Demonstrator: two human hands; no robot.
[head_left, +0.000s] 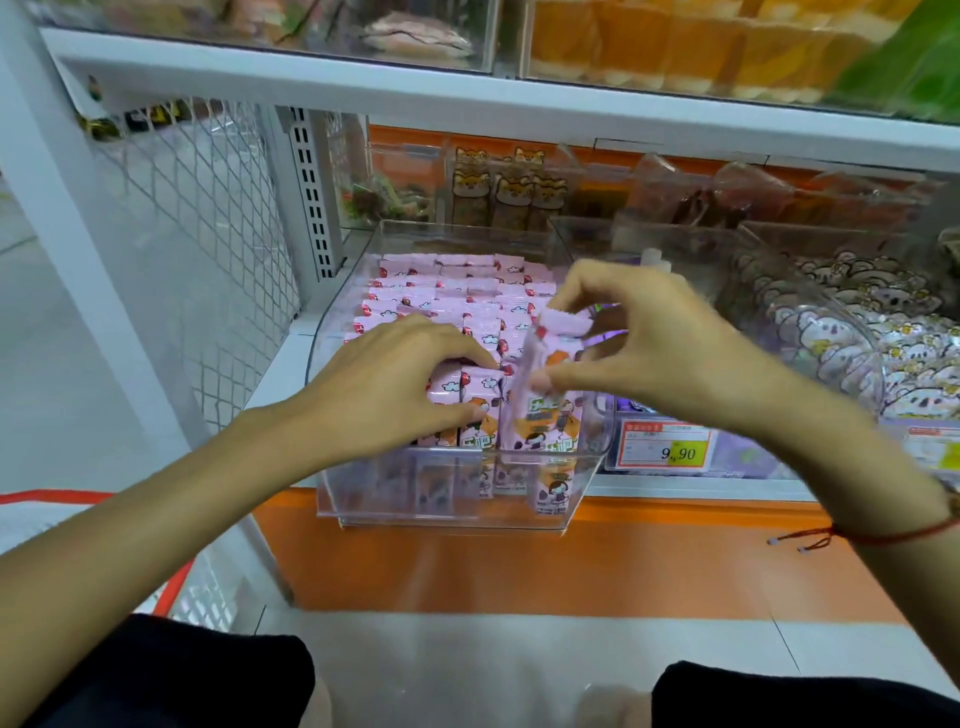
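Observation:
A clear plastic bin (452, 493) on a low shop shelf holds several rows of pink snack packets (452, 296), standing upright. My left hand (395, 384) lies over the front row, with its fingers and thumb curled round a few packets. My right hand (639, 343) pinches one pink packet (550, 364) between thumb and fingers and holds it upright above the bin's front right corner. A red string bracelet sits on my right wrist.
A second clear bin (852, 332) of white and purple packets stands to the right. A price tag (665, 449) reads 9.90. More snack bins stand behind. A white shelf (467, 98) hangs above. Wire mesh (208, 234) closes the left side. The orange plinth (519, 561) lies below.

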